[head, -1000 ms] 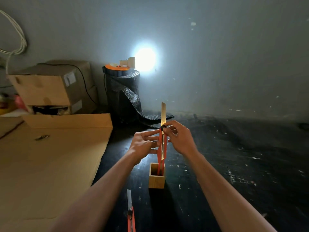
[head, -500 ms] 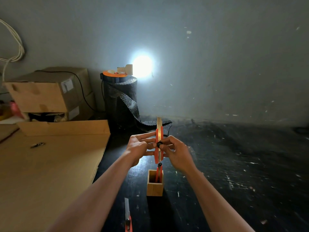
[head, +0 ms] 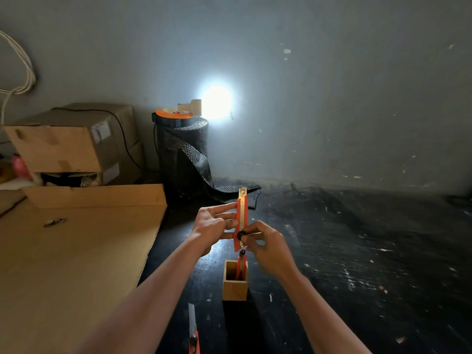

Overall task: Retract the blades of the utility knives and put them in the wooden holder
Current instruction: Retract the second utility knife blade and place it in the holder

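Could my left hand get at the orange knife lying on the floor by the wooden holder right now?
Probably not yet: the left hand is shut on the upright orange utility knife. The floor knife itself lies uncovered, close beneath the left forearm.

— What colours are the knives?
— The held utility knife is orange-red with a black slider; so is the one in the pale wooden holder
— And the background?
— Black speckled floor, brown cardboard sheet, grey wall
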`<state>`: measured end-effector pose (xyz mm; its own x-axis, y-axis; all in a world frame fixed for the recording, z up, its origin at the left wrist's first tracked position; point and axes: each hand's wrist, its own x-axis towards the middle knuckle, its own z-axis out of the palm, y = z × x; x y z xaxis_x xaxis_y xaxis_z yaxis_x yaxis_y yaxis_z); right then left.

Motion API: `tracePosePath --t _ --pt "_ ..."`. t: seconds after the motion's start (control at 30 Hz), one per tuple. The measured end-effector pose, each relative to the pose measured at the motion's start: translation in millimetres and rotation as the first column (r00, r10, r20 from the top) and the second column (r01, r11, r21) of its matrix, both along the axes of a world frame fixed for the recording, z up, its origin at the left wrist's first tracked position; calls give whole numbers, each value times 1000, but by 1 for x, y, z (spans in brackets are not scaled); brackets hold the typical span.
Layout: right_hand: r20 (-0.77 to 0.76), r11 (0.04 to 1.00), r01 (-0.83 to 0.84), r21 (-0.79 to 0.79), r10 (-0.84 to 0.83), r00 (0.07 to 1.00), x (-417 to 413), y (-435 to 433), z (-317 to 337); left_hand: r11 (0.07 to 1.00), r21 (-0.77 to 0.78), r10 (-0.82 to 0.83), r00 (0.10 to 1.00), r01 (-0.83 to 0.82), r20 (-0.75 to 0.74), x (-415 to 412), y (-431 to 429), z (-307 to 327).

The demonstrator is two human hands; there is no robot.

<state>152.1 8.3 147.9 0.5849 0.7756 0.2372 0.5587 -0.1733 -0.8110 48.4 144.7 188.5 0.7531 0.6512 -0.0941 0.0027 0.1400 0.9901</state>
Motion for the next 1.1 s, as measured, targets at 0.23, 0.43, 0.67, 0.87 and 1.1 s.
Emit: tracePosePath --t 0.23,0.43,0.67,0.87,1.1 --pt "55 999 35 -12 -35 998 -6 2 9 1000 23 -3 1000 2 23 3 1 3" --pt "86 999 31 -15 -30 996 -10 2 7 1000 22 11 999 -12 46 3 0 1" --pt "115 998 63 -8 -61 991 -8 5 6 999 36 18 999 -19 41 4 2 -2" --pt "144 999 31 -19 -28 989 -6 7 -1 1000 9 15 998 -16 54 3 4 -4" --pt "86 998 51 25 -53 995 -9 8 -5 1000 1 5 999 -5 53 4 5 -8"
